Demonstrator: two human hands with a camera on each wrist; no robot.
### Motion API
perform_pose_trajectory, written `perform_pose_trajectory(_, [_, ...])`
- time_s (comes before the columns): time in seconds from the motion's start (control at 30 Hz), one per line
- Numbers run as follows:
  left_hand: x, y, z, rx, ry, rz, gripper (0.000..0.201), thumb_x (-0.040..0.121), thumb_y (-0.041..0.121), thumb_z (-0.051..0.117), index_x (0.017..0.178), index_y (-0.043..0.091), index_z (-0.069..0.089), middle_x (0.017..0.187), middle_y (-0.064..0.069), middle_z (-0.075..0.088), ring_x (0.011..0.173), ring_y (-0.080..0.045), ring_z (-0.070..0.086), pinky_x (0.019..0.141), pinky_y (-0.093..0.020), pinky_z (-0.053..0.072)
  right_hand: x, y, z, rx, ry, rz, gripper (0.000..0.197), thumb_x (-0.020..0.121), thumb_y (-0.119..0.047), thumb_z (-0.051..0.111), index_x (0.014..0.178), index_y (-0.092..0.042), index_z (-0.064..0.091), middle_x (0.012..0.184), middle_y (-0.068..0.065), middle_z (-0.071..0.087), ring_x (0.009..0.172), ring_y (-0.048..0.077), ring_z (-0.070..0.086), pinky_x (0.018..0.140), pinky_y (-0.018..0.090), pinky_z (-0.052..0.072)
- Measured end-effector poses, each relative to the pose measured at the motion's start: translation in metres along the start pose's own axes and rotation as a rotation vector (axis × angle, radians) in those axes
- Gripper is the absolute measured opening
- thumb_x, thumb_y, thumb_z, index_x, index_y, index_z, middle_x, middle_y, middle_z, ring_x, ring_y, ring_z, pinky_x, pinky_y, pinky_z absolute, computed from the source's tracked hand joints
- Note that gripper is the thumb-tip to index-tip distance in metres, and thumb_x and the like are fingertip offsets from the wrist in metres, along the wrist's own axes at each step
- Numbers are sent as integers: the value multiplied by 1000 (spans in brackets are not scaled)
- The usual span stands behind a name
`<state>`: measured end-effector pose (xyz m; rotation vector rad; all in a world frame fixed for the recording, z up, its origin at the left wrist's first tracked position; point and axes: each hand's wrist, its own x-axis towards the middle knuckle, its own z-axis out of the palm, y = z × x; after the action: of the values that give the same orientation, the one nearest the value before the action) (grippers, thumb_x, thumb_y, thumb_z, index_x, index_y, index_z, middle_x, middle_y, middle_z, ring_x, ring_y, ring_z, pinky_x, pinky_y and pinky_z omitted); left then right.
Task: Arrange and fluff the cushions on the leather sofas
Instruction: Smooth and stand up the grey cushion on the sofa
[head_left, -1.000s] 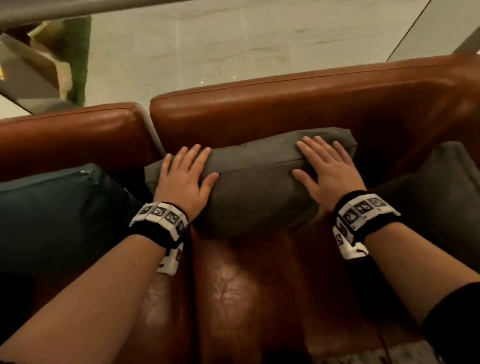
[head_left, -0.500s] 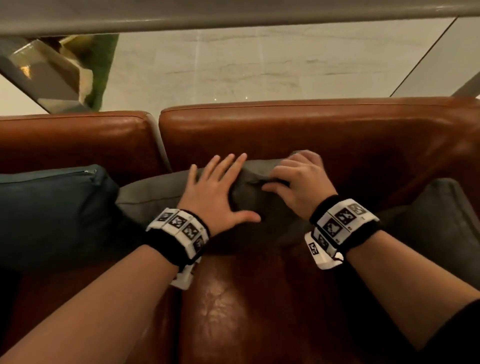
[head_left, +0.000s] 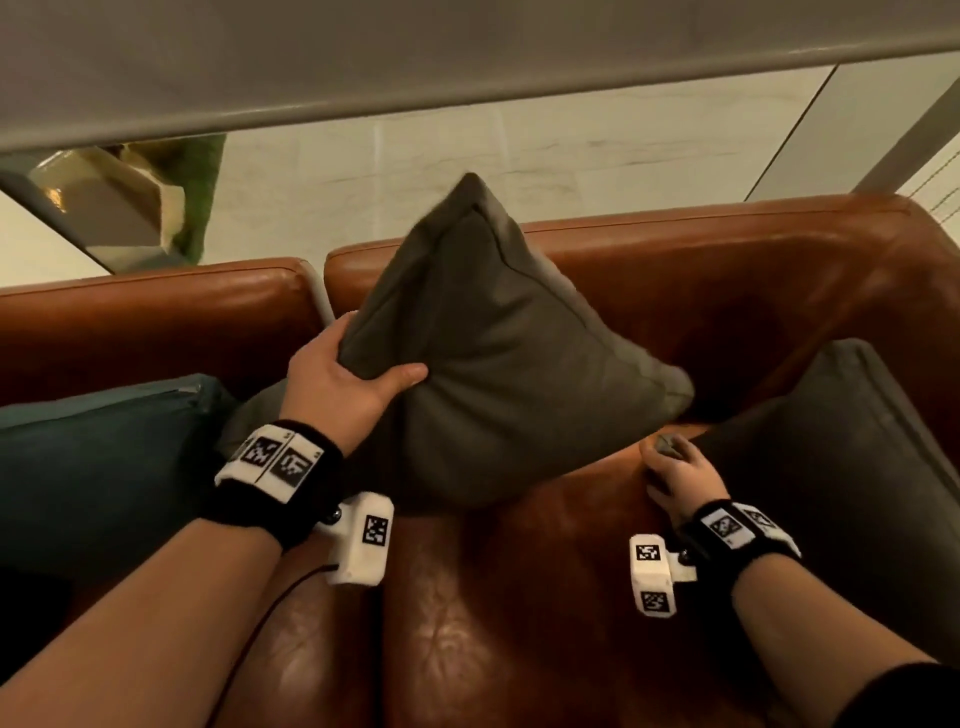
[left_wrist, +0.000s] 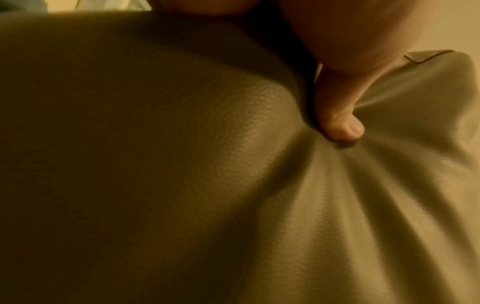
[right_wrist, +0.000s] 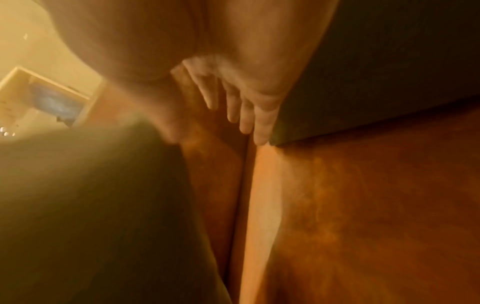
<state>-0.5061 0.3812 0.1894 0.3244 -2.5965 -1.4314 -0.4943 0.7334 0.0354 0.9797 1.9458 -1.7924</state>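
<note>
left hand (head_left: 340, 387) grips grey cushion (head_left: 498, 364), fingers hidden | right hand (head_left: 680, 475) blurred, grip unclear

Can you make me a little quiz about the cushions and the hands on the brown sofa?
1. True or false: the grey cushion lies flat on the sofa.
2. Which hand grips the grey cushion's side edge: A left hand, B right hand?
3. What colour is the cushion at far left?

Key: 1 false, it stands tipped on a corner. 2 A. 3 teal.
</note>
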Motion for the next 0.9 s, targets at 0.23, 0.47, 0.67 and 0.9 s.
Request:
perform_pose_trajectory(0.23, [-12, -13, -12, -258, -77, -100, 79, 66, 20, 87, 130, 32, 42, 120, 15, 59, 111, 1, 56, 90, -12, 43, -47, -88, 24, 219, 143, -353, 33, 97, -33, 55, 122, -13, 62, 115, 3, 67, 105, 17, 64, 78, 10, 48])
perform_pose_trajectory(0.47, [-14, -32, -23, -199, 264, -298, 82, 87, 14, 55, 152, 36, 11, 160, 4, 17, 144, -16, 24, 118, -39, 24, -89, -147, 82, -445, 57, -900, 23, 85, -31, 70, 106, -23, 74, 96, -6, 70, 91, 9, 64, 83, 12, 44])
perform_pose_trajectory(0.67, [0, -55, 15, 136, -319, -246, 66, 89, 46, 56, 148, 32, 29, 154, -2, 33, 139, -18, 37, 116, -34, 29, -67, -88, 111, -1206, -309, -848, 55, 95, -21, 52, 147, -27, 37, 155, -7, 34, 145, 13, 25, 120, 34, 18])
perform_pose_trajectory(0.9, [14, -84, 28, 747, -23, -61, 46, 96, 48, 37, 140, 34, 41, 140, -4, 35, 127, -32, 32, 103, -50, 32, -19, -97, 50, -1016, 295, -745, 59, 93, -42, 52, 147, -30, 33, 158, 5, 23, 145, 28, 18, 114, 51, 23])
